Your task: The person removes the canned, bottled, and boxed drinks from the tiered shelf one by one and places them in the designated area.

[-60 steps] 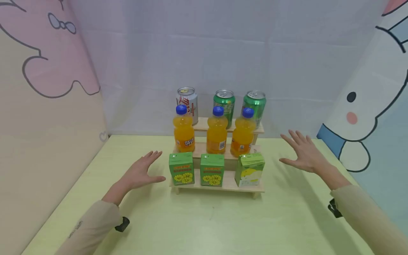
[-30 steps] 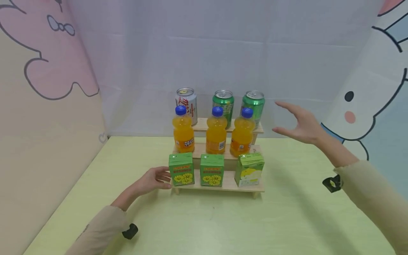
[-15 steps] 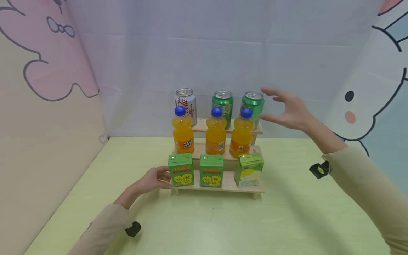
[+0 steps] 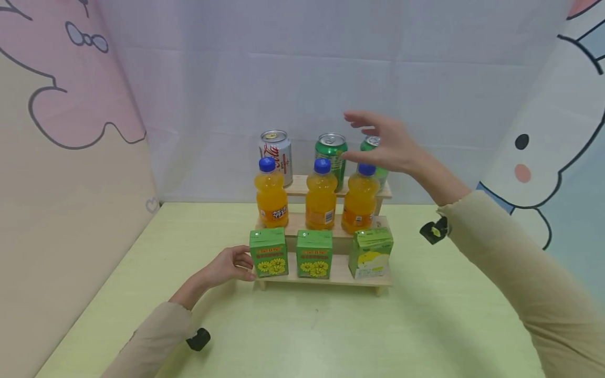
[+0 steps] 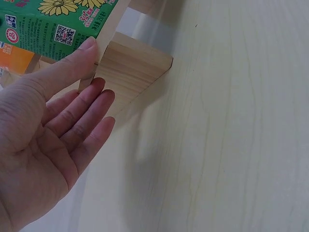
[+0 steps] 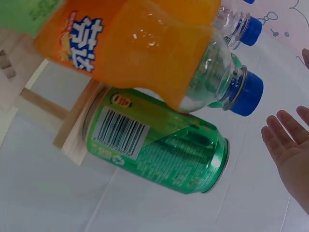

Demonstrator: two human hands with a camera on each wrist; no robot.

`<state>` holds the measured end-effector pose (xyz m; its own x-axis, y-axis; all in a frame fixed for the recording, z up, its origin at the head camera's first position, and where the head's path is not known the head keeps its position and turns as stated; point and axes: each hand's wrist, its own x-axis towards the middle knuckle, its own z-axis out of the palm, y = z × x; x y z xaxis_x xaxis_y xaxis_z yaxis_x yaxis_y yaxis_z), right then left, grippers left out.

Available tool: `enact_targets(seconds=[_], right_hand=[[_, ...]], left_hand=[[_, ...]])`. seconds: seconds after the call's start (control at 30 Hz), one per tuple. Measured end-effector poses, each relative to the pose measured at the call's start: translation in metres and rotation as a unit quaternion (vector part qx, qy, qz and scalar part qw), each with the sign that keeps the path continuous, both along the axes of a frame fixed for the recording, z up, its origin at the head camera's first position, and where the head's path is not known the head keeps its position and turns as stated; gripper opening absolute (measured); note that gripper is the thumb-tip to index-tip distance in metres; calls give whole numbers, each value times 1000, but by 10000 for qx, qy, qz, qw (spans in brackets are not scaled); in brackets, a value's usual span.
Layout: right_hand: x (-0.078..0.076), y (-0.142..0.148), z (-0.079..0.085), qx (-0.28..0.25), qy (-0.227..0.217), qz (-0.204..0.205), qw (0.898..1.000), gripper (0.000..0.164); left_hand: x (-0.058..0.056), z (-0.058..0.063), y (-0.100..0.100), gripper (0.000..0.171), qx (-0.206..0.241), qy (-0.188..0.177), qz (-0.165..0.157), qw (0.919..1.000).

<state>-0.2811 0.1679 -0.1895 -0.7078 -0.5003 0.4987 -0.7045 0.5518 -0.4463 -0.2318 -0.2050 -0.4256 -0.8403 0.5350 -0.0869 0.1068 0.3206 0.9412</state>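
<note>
A three-step wooden display shelf (image 4: 340, 273) holds drinks. My left hand (image 4: 227, 269) grips its lower left end, thumb and fingers at the board's end beside a green drink carton (image 4: 268, 252); the left wrist view shows the thumb (image 5: 72, 63) by the carton's corner. My right hand (image 4: 385, 142) hovers at the top step with thumb and fingers spread, holding nothing. It partly hides the right green can (image 4: 382, 178), and its fingertips reach toward the middle green can (image 4: 332, 152). In the right wrist view, the nearest green can (image 6: 159, 145) lies apart from the fingers.
A silver cola can (image 4: 279, 152) stands at the top left. Three orange soda bottles (image 4: 321, 205) with blue caps fill the middle step, in front of the cans. Another green carton (image 4: 314, 254) and a light-green carton (image 4: 371, 254) stand below. Behind hangs a pale curtain (image 4: 212, 105).
My right hand has risen and moved left from the table's right side to above the right green can. My left hand has moved right onto the shelf's end and stayed there.
</note>
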Motion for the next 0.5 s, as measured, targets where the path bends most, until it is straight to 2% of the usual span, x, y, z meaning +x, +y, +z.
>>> enact_targets(seconds=[0.27,0.5], right_hand=[[-6,-27,6,206,-154,47,9997,67],[-13,-45,8,321,-235,-76,9992,67]], left_hand=[[-1,0,1,64,-59,42,-132,9999],[-2,3,0,65,-149,32,-203,9997]])
